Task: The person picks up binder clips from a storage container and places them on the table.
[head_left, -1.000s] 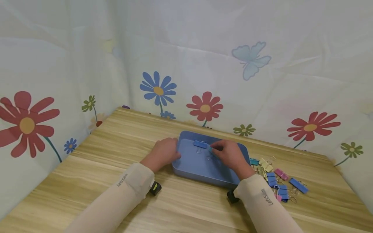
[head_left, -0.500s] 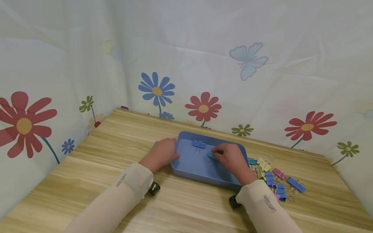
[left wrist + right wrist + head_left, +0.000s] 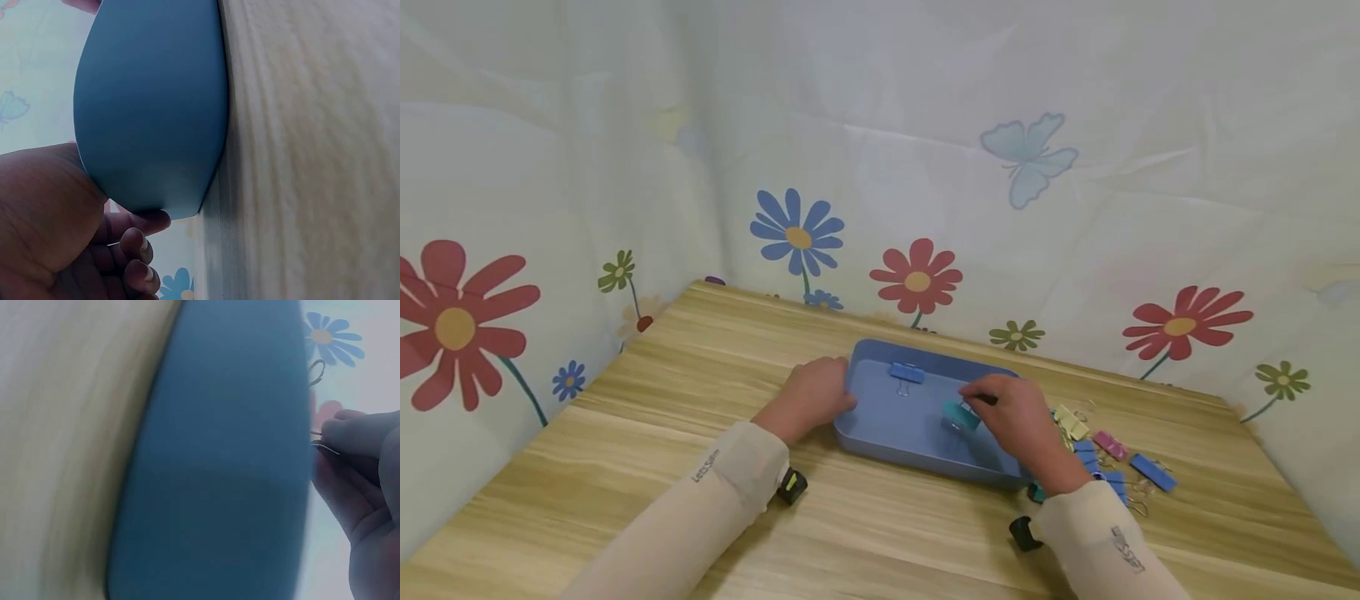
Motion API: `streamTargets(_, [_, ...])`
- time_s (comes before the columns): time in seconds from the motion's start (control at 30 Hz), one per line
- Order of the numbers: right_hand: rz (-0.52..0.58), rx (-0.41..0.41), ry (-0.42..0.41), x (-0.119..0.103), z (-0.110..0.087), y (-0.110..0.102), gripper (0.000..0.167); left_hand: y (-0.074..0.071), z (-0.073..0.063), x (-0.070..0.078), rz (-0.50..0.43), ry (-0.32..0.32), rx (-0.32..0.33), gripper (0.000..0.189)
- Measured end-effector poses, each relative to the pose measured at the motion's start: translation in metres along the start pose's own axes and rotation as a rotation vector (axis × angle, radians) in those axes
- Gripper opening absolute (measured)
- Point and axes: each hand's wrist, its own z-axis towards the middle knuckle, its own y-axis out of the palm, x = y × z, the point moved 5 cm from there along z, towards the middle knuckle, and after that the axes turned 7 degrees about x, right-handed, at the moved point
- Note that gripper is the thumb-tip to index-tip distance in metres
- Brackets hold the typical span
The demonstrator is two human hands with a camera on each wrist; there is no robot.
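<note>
A blue tray (image 3: 917, 454) stands on the wooden table. My left hand (image 3: 808, 398) grips its left end, and in the left wrist view the curled fingers (image 3: 142, 250) meet the tray's corner. Over the tray's right half, my right hand (image 3: 1018, 421) pinches a teal binder clip (image 3: 962, 415) by its wire handle. The right wrist view shows thumb and finger on that wire (image 3: 325, 447), while the tray wall (image 3: 219, 450) hides the clip's body. Inside the tray near the back wall lies a blue binder clip (image 3: 907, 372), one handle pointing toward me.
Right of the tray, several loose binder clips lie in a pile, among them a yellow clip (image 3: 1071, 423), a pink clip (image 3: 1110, 445) and a blue clip (image 3: 1153, 472). A flowered curtain (image 3: 850, 150) hangs behind the wooden table (image 3: 880, 542).
My right hand has drawn back to the right with the teal clip, away from the blue clip, and now holds it by its handle. My left hand stays on the tray.
</note>
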Motion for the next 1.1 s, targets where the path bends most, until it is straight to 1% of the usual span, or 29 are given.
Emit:
streamTargets(0.17, [-0.019,0.090,-0.018,0.003,-0.008,-0.019,0.015,0.001,0.000,-0.001,-0.001,-0.004,0.000,0.032])
streamTargets(0.23, [-0.032,0.118,-0.010,0.006,-0.012,-0.028,0.015,0.002,0.000,-0.002,0.000,-0.004,0.002,0.032])
streamTargets(0.3, [-0.037,0.134,0.020,0.011,-0.015,-0.036,0.016,0.002,0.000,-0.003,-0.001,0.000,0.005,0.032])
streamTargets(0.4, [-0.049,0.167,0.061,0.019,-0.021,-0.049,0.018,0.002,0.001,-0.002,-0.004,0.009,0.007,0.031])
streamTargets(0.53, [-0.089,0.264,0.063,0.034,-0.029,-0.067,0.017,0.001,0.000,-0.002,-0.008,0.011,0.006,0.029])
streamTargets(0.63, [-0.113,0.319,0.086,0.048,-0.034,-0.080,0.017,0.000,-0.001,-0.001,-0.011,0.010,0.004,0.028])
streamTargets(0.83, [-0.143,0.337,0.195,0.077,-0.043,-0.100,0.020,-0.001,-0.002,0.001,-0.021,0.005,-0.008,0.028])
streamTargets(1.03, [-0.189,0.391,0.244,0.105,-0.051,-0.113,0.020,0.000,-0.001,0.000,-0.022,0.002,-0.008,0.027])
streamTargets(1.1, [-0.211,0.396,0.262,0.113,-0.053,-0.115,0.020,0.001,-0.001,-0.001,-0.022,0.001,-0.009,0.027])
